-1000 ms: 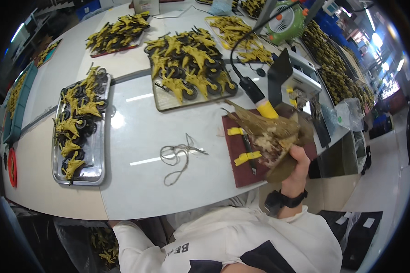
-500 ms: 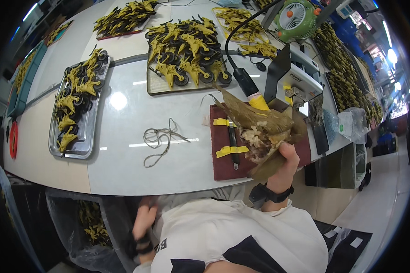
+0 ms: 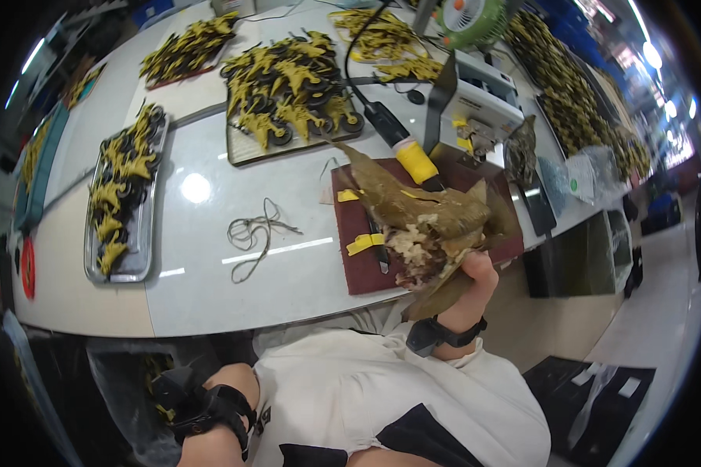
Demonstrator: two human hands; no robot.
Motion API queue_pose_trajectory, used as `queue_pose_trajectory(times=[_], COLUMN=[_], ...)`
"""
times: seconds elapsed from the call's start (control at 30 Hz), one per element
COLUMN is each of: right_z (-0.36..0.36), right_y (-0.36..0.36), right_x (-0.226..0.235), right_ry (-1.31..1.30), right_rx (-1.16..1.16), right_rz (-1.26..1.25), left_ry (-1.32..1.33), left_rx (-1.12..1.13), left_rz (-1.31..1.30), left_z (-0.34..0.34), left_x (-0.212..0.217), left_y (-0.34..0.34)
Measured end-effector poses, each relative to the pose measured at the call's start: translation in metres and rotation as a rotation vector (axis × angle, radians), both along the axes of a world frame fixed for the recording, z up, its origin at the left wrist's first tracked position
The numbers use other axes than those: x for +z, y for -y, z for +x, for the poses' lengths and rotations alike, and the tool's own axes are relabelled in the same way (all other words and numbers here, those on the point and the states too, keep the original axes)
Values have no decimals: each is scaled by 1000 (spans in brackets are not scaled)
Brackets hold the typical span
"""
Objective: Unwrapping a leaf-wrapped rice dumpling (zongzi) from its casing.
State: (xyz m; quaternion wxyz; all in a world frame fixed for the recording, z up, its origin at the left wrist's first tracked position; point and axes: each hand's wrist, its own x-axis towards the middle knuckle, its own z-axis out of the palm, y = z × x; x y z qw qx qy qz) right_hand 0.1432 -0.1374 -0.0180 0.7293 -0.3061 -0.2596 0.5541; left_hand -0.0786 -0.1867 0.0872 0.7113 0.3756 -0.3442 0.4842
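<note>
In my right hand (image 3: 475, 282) is an opened sticky rice dumpling (image 3: 419, 247), its brown leaf wrapper folded back and pale rice with darker filling exposed. The thumb presses on the leaf from the near side; the other fingers are hidden behind it. The dumpling is held above a dark red mat (image 3: 354, 268) at the table's front edge. Left of the mat, a loose loop of string (image 3: 262, 228) lies on the white table. My left hand (image 3: 235, 378) is low, below the table edge beside my lap, its fingers out of sight.
A metal tray (image 3: 149, 249) of yellow-and-black wheeled parts stands left, a fuller tray (image 3: 237, 152) behind the string. On the mat is a knife (image 3: 383, 261) under yellow tape. A corded black-and-yellow tool (image 3: 389, 124), a white machine (image 3: 475, 109) and a green fan (image 3: 471, 22) stand right.
My left hand has shifted at the lower left, turning so its fingers no longer show. My right hand still holds the dumpling. The whole view has moved slightly.
</note>
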Motion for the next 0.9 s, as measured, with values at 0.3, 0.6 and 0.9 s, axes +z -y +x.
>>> queue_pose_trajectory(times=[0.3,0.6,0.9], right_z=[0,-7,15], right_y=[0,-18,-50], right_x=[-1,-15,9], right_ry=[48,-179,-250], right_rx=[130,366,983], right_rz=[-105,-126,-600], left_ry=[-1064,-740,-738], left_rx=[457,362,387], left_rz=[-540,-597,-690], left_z=[-3,32,27], left_x=[-124,-108,-90], left_y=[-75,-104,-90])
